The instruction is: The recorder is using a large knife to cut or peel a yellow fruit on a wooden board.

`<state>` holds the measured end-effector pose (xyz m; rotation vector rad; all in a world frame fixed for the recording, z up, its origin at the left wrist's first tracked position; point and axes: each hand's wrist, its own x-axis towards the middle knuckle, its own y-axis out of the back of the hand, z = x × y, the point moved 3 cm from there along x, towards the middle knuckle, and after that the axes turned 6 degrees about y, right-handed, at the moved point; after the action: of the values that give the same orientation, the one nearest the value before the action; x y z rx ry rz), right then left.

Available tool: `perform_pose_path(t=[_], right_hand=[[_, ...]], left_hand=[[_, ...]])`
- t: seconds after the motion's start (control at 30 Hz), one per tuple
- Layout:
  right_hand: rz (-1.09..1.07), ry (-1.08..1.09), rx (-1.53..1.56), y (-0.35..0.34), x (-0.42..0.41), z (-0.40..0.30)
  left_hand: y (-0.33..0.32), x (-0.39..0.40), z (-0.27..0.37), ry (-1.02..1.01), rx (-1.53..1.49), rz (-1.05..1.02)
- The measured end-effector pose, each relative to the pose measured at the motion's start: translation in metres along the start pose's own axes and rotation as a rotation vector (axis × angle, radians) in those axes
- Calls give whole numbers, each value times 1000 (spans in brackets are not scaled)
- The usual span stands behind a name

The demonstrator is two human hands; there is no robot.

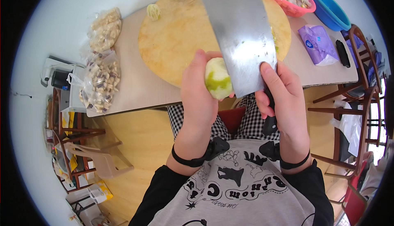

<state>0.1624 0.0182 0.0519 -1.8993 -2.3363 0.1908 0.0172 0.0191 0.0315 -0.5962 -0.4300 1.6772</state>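
Note:
My left hand (200, 87) grips a round, pale vegetable (218, 79) with a band of green skin across it, above the near edge of the cutting board. My right hand (284, 93) holds a large cleaver (243, 32) by its black handle (270, 126), thumb pressed on the blade. The broad blade points away from me, and its side stands right beside the vegetable; whether the two touch I cannot tell. Beneath lies a round wooden cutting board (172, 38). On its far left edge sits another pale green peeled piece (153, 12). Green scraps (275, 41) lie on the board's right side, partly behind the blade.
Clear bags of cut pieces (104, 30) (103, 82) lie along the table's left side. At right are a pink basket (291, 9) of peelings, a blue basin (331, 9), a purple packet (318, 44) and a black object (342, 53). Wooden chairs (364, 102) flank the table (144, 93).

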Motion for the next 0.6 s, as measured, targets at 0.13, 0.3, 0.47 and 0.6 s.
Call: perform_pose_path(t=[0.13,0.3,0.47,0.6], right_hand=[[17,18,54,1,0,4],[-43,-66,72,-2,-7,9],[33,-49,144,-5,-6,10],[5,-83,124,-5,-13,13]], left_hand=[[0,-1,-2,25,78,-32],[10,-2,-4,-33,-50,-95],[8,-1,-6,8,-85,-258],[1,-2,1,-103,59,40]])
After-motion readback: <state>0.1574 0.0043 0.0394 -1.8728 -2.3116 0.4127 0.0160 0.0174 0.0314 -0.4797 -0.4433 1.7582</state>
